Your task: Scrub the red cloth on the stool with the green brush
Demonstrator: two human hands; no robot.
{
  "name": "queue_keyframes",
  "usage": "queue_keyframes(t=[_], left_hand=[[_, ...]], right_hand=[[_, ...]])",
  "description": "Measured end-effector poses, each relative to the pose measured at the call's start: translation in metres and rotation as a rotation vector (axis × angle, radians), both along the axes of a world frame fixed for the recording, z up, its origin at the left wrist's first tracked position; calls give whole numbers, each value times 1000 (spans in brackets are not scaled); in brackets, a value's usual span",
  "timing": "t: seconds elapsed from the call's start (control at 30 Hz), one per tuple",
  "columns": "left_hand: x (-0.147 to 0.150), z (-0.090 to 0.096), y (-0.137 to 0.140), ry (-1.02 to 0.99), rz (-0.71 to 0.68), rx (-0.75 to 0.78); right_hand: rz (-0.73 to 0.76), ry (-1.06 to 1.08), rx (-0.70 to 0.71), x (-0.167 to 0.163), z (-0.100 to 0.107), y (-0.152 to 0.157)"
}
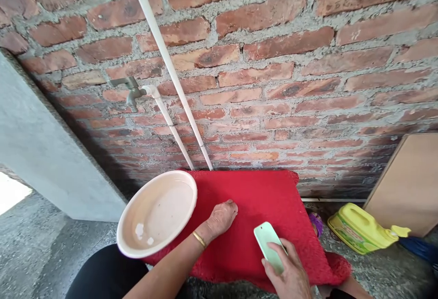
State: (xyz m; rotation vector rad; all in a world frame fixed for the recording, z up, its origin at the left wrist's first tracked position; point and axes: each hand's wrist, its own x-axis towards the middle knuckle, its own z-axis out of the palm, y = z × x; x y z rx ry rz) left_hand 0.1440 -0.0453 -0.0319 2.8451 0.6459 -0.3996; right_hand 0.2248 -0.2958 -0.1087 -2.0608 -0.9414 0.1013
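Note:
A red cloth (246, 194) with a fringed edge covers a low table in front of me. My left hand (222, 215), a gold bangle at its wrist, rests on the cloth with curled fingers; anything inside them is hidden. Over the cloth's right half, my right hand (289, 269) grips a light green scrub brush (268, 239) from above. It has a flat oblong back and a small hole at the far end; its underside is out of sight. Left of my left hand stands a pale pink basin (167, 207), with small white patches inside near its lower left wall.
A grey tap (132, 92) and white pipes (171, 70) run along the brick wall (273, 70). On the floor at right lies a yellow jug (362, 228) beside a leaning tan board (407, 180). A grey slab (51, 144) rises at left.

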Motion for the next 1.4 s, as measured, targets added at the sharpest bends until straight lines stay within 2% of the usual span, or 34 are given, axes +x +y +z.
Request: queue_keyframes(t=[0.17,0.27,0.47,0.63,0.73,0.9,1.07,1.27,1.4], left_hand=[[10,5,-2,84,-123,116],[16,11,0,123,-125,94],[37,31,12,56,44,-150],[74,38,8,-172,287,-538],[103,33,-13,-241,220,-609],[152,23,-62,-322,-47,-494],[186,18,-93,-199,-217,-363],[197,6,-104,-124,-402,-163],[196,4,-111,-88,-441,-51]], right_hand=[[6,-122,27,-2,-4,-1],[10,-171,32,-2,-6,-1],[8,-178,22,-4,-5,0],[16,-144,11,-7,1,3],[16,-124,-13,-8,5,4],[18,-68,-69,-10,15,4],[23,-10,-112,-11,21,5],[15,40,-160,-11,26,6],[20,59,-153,-10,29,5]])
